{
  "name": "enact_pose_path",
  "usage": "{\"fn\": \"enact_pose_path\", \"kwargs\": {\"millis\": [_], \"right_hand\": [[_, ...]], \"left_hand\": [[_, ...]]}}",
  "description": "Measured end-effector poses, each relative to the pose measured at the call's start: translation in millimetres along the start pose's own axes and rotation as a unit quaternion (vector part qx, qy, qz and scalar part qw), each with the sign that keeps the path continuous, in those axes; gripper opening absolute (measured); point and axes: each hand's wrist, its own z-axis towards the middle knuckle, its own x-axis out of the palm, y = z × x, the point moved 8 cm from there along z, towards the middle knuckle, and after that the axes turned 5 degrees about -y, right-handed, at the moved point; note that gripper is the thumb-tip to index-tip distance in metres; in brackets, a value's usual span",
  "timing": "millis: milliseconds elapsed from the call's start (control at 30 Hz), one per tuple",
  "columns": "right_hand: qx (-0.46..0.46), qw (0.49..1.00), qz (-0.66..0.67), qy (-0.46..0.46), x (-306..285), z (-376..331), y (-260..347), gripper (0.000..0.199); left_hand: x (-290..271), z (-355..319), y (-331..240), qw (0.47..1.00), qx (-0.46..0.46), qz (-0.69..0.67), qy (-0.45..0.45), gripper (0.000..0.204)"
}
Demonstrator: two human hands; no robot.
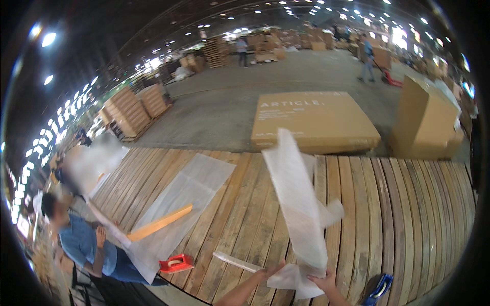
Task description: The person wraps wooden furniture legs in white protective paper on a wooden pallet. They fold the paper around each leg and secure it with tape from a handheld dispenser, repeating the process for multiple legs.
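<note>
A broad slatted wooden surface (408,214) spreads before me. On it a clear plastic sheet (178,204) lies flat, with a pale wooden strip (159,223) resting across it. Just below the sheet's lower edge sits a red tape dispenser (176,263); a blue one (378,289) sits far right of the sheet.

left hand (269,274): forearm enters from the lower edge, fingers closed in a pinch.
right hand (326,282): close beside it, fingers curled shut.
</note>
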Motion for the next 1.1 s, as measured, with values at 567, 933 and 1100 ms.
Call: {"fn": "enact_pose_path", "kwargs": {"millis": [567, 933, 1100], "right_hand": [[0.154, 0.978, 0.017, -0.141, -39, -18, -22, 0.059], [0.194, 0.955, 0.156, -0.158, -26, -40, -94, 0.079], [0.217, 0.954, 0.158, -0.134, -21, -43, -121, 0.079]], "left_hand": [[74, -21, -75, 0.899, 0.184, 0.352, -0.185, 0.021], [93, -124, -32, 0.9, 0.073, 0.354, -0.243, 0.025], [96, -127, 4, 0.917, 0.068, 0.256, -0.299, 0.03]]}}
